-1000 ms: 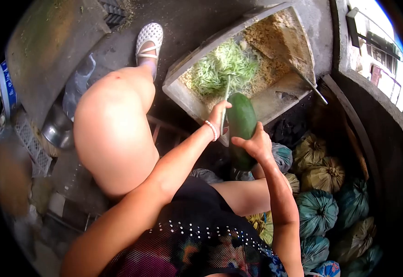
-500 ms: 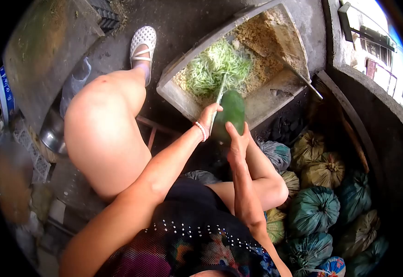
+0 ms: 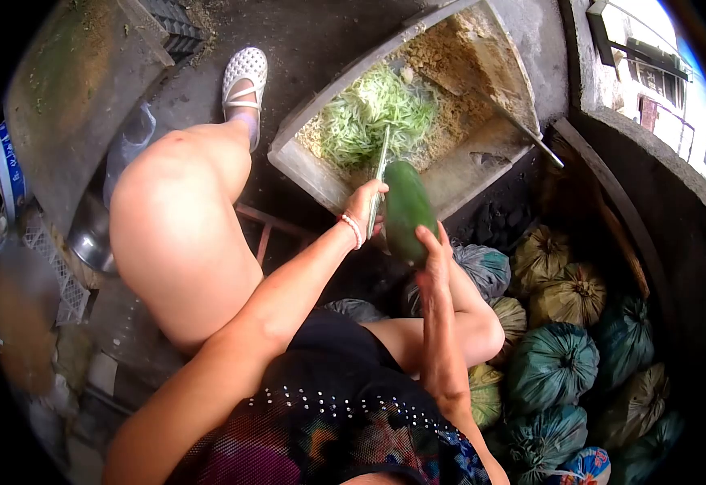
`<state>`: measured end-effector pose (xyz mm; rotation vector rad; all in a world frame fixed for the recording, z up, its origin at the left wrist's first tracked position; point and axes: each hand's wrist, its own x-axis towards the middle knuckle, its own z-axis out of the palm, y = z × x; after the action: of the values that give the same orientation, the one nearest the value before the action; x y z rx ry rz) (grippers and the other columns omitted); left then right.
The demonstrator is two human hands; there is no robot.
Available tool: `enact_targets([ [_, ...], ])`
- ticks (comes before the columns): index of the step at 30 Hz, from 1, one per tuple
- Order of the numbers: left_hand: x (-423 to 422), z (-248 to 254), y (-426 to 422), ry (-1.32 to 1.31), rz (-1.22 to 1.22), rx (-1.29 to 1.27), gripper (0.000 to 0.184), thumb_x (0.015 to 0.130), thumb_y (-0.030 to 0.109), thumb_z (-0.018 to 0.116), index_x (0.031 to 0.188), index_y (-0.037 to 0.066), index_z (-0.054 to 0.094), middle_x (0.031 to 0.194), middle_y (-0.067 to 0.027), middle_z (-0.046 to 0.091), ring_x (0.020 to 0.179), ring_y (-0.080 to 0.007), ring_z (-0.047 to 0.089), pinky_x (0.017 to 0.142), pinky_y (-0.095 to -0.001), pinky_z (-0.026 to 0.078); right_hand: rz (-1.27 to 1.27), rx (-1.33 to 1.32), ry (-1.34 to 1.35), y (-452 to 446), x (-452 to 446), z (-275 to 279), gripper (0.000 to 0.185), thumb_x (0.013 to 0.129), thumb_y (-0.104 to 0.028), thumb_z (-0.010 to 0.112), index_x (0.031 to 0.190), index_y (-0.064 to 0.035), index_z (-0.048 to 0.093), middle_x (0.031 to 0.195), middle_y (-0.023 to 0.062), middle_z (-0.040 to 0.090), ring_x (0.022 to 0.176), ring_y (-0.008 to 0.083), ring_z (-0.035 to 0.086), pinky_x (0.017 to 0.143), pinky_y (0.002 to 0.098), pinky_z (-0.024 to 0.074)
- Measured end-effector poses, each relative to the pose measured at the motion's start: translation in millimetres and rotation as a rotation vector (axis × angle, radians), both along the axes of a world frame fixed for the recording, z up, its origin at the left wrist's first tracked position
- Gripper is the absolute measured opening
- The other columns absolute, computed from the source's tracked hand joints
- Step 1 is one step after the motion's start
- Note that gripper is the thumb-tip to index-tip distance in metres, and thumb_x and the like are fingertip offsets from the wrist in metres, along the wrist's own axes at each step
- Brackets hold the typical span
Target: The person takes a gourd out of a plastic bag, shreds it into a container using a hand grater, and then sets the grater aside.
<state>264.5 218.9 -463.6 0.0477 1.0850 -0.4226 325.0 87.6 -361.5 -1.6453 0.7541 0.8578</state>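
Note:
My left hand [image 3: 363,206], with a beaded bracelet at its wrist, is closed around a thin, flat grater [image 3: 381,162] seen nearly edge-on. Its far end reaches over a heap of pale green shreds [image 3: 369,113] in a worn trough [image 3: 308,174]. My right hand [image 3: 434,250] grips the lower end of a large, smooth green gourd [image 3: 405,206]. The gourd lies just right of the grater, its top end tilted toward the trough; whether the two touch cannot be seen. The grater's working face is hidden.
Crumbly tan meal [image 3: 466,113] fills part of the trough, and a rod-like handle [image 3: 531,137] leans over its right rim. Several tied bags [image 3: 551,364] are piled at lower right. A metal bowl [image 3: 92,234] and a slanted board [image 3: 78,89] stand to the left.
My right hand has shifted slightly right and down with the gourd, which now tilts more and shows more of its side. My left hand and the grater have barely moved.

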Motion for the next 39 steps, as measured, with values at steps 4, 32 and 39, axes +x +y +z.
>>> enact_targets([
  [4, 4, 18, 13, 0.132, -0.169, 0.014, 0.034, 0.073, 0.049, 0.057, 0.081, 0.015, 0.059, 0.068, -0.0002, 0.058, 0.051, -0.015, 0.052, 0.042, -0.0317, 0.037, 0.416, -0.149, -0.098, 8, -1, 86, 0.087, 0.061, -0.014, 0.081, 0.137, 0.0062, 0.043, 0.119, 0.0174, 0.061, 0.108, 0.0266, 0.06, 0.094, 0.0354, 0.0471],
  [32, 11, 19, 22, 0.054, -0.019, -0.04, 0.039, 0.067, 0.054, 0.059, 0.072, 0.015, 0.057, 0.059, -0.002, 0.049, 0.046, -0.016, 0.043, 0.04, -0.0317, 0.029, 0.832, -0.266, -0.2, 14, 34, 72, 0.094, 0.05, -0.009, 0.083, 0.134, 0.0099, 0.045, 0.118, 0.0207, 0.063, 0.111, 0.0274, 0.06, 0.1, 0.0355, 0.042],
  [39, 6, 9, 24, 0.068, -0.02, -0.053, 0.039, 0.065, 0.053, 0.06, 0.078, 0.017, 0.056, 0.063, -0.0016, 0.048, 0.049, -0.0172, 0.045, 0.039, -0.0323, 0.028, 0.895, -0.536, -0.24, 49, 54, -3, 0.094, 0.049, -0.028, 0.085, 0.132, 0.0026, 0.052, 0.114, 0.0243, 0.065, 0.107, 0.0297, 0.063, 0.094, 0.0361, 0.0472],
])
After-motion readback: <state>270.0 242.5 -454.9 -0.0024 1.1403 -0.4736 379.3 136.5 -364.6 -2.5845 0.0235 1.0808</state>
